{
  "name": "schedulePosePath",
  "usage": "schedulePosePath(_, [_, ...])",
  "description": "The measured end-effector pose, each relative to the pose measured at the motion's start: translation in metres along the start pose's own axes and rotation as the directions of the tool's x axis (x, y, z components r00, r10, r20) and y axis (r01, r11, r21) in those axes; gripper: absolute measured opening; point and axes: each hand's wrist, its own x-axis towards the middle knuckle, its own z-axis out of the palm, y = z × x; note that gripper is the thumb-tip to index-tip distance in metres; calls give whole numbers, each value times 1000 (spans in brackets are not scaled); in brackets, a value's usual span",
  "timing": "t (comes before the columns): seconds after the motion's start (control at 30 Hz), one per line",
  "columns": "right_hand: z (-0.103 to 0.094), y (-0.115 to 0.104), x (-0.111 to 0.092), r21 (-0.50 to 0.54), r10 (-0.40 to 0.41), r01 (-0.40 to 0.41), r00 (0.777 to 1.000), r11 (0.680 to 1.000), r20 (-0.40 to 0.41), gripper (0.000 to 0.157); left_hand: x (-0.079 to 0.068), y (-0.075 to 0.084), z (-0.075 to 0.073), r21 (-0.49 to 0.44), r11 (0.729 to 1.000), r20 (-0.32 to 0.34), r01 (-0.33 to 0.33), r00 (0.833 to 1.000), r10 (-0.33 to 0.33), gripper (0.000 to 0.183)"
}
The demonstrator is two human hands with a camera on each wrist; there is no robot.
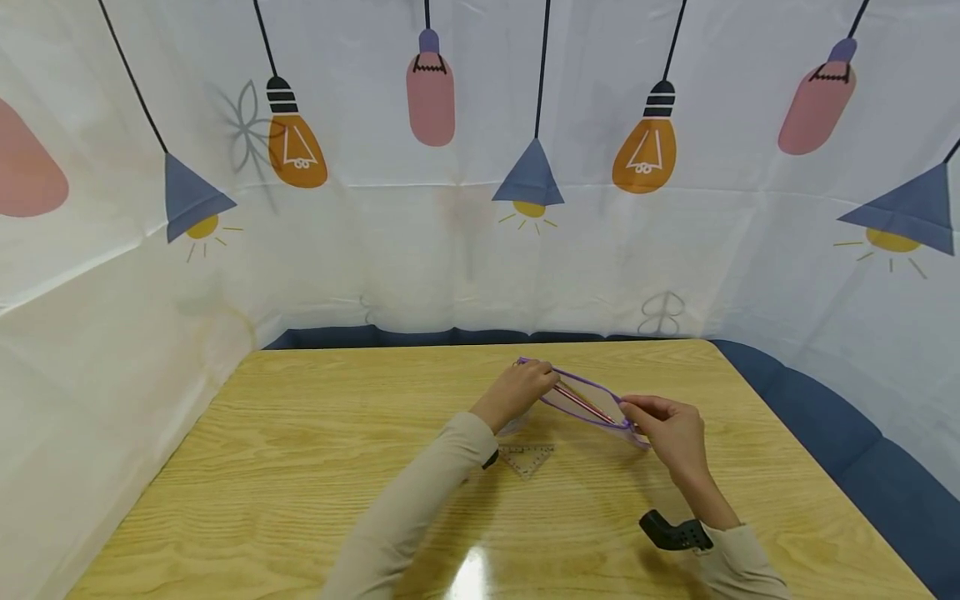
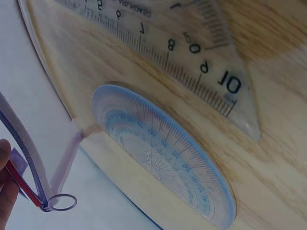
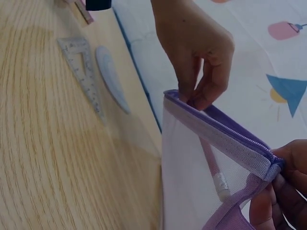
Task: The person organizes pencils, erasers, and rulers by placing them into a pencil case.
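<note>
A mesh zip pouch [image 3: 187,143] with purple edging is held up over the table, its zip open. My right hand [image 1: 671,429] pinches one end of the pouch beside the zip. At the other end my left hand [image 1: 521,387] has its fingers in the opening, pinching a red pencil [image 1: 588,404]. Through the mesh the pencil's white eraser end [image 3: 221,187] points down inside the pouch. A metal ring [image 2: 63,202] hangs at the zip's end near the left fingers. On the table lie a clear set square [image 1: 527,458] and a clear blue-tinted protractor [image 2: 163,153], partly behind the left wrist in the head view.
The wood-grain table [image 1: 337,433] reaches back to a white curtain [image 1: 360,250] printed with lamps. Dark blue padding [image 1: 825,417] runs along the right and back edges. A small pink-edged object [image 3: 85,12] lies beyond the set square.
</note>
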Motion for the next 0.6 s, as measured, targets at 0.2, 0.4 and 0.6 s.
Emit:
schedulePosePath(0.2, [-2, -2, -1, -7, 6, -6, 1000, 1000, 8, 33, 2, -2, 11, 8, 1000, -48, -21, 999, 22, 9])
schedulePosePath(0.4, [-2, -3, -2, -5, 14, -14, 1000, 1000, 13, 32, 3, 2, 4, 31, 999, -31, -21, 999, 22, 11])
schedulePosePath(0.6, [-2, -4, -2, 3, -3, 3, 1000, 1000, 15, 31, 6, 6, 0, 114, 992, 18, -61, 998, 59, 15])
